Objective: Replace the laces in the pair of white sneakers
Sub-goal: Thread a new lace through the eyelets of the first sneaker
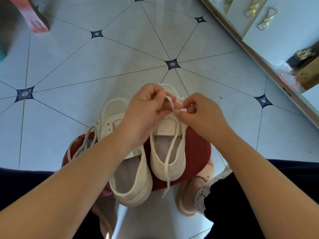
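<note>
The white sneakers (136, 195) stand on a red stool (195, 152) at 6 o'clock. Left hand (146, 109) and right hand (203, 116) both pinch the lace (170, 149); I would keep it untwisted and pull evenly.

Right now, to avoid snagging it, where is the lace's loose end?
Head view: the loose end hangs over the heel of the right sneaker, dangling just off the red stool.

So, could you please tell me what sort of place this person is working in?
Probably a room in a home: a tiled floor with dark star-shaped insets, a white cabinet with bow-shaped handles on the right, and the white sneakers set on a low red stool.
</note>
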`<state>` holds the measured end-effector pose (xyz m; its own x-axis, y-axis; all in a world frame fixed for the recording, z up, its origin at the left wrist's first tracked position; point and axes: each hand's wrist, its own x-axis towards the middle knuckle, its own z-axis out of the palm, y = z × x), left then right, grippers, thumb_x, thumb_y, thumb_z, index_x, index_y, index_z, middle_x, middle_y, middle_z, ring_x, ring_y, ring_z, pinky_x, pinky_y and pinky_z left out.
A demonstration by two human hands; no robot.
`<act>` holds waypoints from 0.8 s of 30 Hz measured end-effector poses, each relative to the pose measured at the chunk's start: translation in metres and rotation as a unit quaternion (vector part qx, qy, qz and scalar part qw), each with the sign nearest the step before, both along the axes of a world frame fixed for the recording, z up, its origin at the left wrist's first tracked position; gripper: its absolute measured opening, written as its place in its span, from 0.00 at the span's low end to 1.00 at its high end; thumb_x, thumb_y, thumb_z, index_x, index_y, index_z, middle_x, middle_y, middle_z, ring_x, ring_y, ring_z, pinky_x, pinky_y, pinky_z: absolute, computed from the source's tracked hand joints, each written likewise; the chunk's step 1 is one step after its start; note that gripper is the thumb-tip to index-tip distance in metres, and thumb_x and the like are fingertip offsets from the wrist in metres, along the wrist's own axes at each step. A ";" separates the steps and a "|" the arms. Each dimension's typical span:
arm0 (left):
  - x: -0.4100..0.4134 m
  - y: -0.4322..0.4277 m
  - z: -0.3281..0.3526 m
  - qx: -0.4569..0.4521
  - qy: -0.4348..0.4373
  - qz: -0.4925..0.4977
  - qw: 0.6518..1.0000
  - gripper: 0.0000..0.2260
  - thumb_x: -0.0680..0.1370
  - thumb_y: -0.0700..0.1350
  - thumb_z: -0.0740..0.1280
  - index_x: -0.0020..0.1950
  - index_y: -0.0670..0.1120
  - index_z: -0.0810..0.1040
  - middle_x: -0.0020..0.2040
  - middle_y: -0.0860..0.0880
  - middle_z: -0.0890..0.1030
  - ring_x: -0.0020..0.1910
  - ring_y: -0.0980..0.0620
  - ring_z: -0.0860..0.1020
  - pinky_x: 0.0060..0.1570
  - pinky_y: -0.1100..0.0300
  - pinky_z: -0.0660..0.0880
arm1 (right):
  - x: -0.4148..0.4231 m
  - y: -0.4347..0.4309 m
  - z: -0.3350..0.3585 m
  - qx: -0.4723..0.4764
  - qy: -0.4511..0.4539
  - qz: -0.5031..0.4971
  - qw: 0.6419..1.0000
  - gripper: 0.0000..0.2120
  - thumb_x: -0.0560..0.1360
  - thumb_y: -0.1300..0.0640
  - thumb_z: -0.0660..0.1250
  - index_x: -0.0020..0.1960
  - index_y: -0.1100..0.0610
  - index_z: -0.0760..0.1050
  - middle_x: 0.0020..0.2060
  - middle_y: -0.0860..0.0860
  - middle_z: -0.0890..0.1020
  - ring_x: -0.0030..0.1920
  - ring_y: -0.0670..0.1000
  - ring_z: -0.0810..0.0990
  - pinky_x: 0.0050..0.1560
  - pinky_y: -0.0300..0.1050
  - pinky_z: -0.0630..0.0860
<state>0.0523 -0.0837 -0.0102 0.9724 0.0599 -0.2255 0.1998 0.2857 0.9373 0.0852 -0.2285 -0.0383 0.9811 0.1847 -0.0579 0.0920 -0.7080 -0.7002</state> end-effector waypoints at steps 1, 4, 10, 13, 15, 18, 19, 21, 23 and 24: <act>0.001 -0.005 0.002 0.019 0.022 -0.001 1.000 0.11 0.80 0.35 0.55 0.39 0.42 0.69 0.35 0.47 0.76 0.31 0.53 0.78 0.44 0.56 0.77 | -0.001 0.001 0.000 -0.002 -0.007 -0.001 1.000 0.09 0.68 0.54 0.70 0.41 0.49 0.70 0.30 0.44 0.73 0.32 0.41 0.71 0.31 0.31 0.64; 0.008 0.004 0.018 0.042 0.074 -0.019 0.996 0.14 0.77 0.30 0.52 0.35 0.42 0.66 0.33 0.47 0.70 0.20 0.57 0.64 0.29 0.63 0.68 | -0.004 0.002 -0.002 -0.035 -0.036 -0.004 0.999 0.08 0.68 0.57 0.68 0.43 0.51 0.69 0.30 0.44 0.72 0.32 0.43 0.71 0.32 0.36 0.66; 0.010 0.074 0.059 0.051 0.100 -0.077 0.991 0.11 0.76 0.36 0.56 0.34 0.43 0.68 0.29 0.48 0.73 0.20 0.58 0.60 0.18 0.69 0.59 | -0.005 0.004 -0.002 -0.025 -0.027 0.004 0.999 0.08 0.69 0.59 0.67 0.41 0.50 0.68 0.30 0.45 0.72 0.32 0.43 0.71 0.32 0.35 0.65; 0.006 0.044 0.034 0.361 0.099 -0.141 0.916 0.07 0.77 0.41 0.62 0.40 0.40 0.75 0.38 0.44 0.77 0.30 0.52 0.72 0.31 0.61 0.70 | -0.005 0.005 -0.001 -0.005 -0.014 -0.007 1.000 0.08 0.68 0.59 0.68 0.41 0.50 0.69 0.30 0.44 0.71 0.32 0.42 0.70 0.32 0.32 0.64; 0.009 0.019 0.006 0.516 -0.002 -0.159 0.842 0.09 0.75 0.48 0.65 0.45 0.43 0.77 0.44 0.47 0.78 0.41 0.52 0.74 0.42 0.60 0.69 | -0.005 0.004 0.001 0.007 -0.011 -0.009 1.000 0.08 0.68 0.58 0.69 0.41 0.51 0.71 0.29 0.44 0.71 0.31 0.42 0.70 0.31 0.30 0.65; 0.016 0.003 -0.014 0.589 -0.093 -0.172 0.784 0.08 0.74 0.51 0.66 0.47 0.49 0.79 0.41 0.52 0.75 0.44 0.51 0.75 0.41 0.57 0.70 | -0.004 0.003 0.001 0.022 -0.002 -0.007 1.000 0.08 0.67 0.59 0.69 0.42 0.52 0.72 0.28 0.44 0.71 0.30 0.42 0.69 0.31 0.30 0.64; 0.019 0.003 -0.017 0.613 -0.104 -0.175 0.764 0.06 0.74 0.50 0.66 0.46 0.50 0.79 0.38 0.53 0.73 0.42 0.50 0.75 0.37 0.58 0.67 | -0.004 0.003 0.001 0.026 0.004 -0.007 1.000 0.08 0.67 0.60 0.69 0.42 0.51 0.72 0.28 0.44 0.71 0.30 0.42 0.69 0.31 0.31 0.64; 0.024 0.002 -0.019 0.645 -0.112 -0.181 0.734 0.07 0.74 0.50 0.65 0.44 0.50 0.81 0.33 0.54 0.69 0.39 0.49 0.75 0.34 0.59 0.64 | -0.004 0.002 0.001 0.031 0.012 -0.006 0.999 0.08 0.68 0.59 0.70 0.42 0.51 0.72 0.28 0.44 0.71 0.30 0.42 0.69 0.32 0.34 0.64; 0.026 0.001 -0.018 0.648 -0.120 -0.167 0.734 0.09 0.75 0.51 0.65 0.41 0.49 0.81 0.32 0.52 0.73 0.38 0.49 0.75 0.34 0.58 0.66 | -0.004 0.002 0.001 0.027 0.010 -0.008 1.000 0.08 0.68 0.58 0.70 0.42 0.51 0.71 0.28 0.45 0.71 0.30 0.42 0.69 0.31 0.31 0.64; 0.026 0.002 -0.015 0.634 -0.124 -0.153 0.748 0.09 0.75 0.51 0.66 0.40 0.48 0.82 0.33 0.51 0.76 0.38 0.50 0.76 0.36 0.57 0.68 | -0.003 0.003 0.001 0.023 0.006 -0.011 1.000 0.08 0.67 0.59 0.69 0.41 0.50 0.71 0.28 0.45 0.71 0.30 0.42 0.69 0.31 0.31 0.64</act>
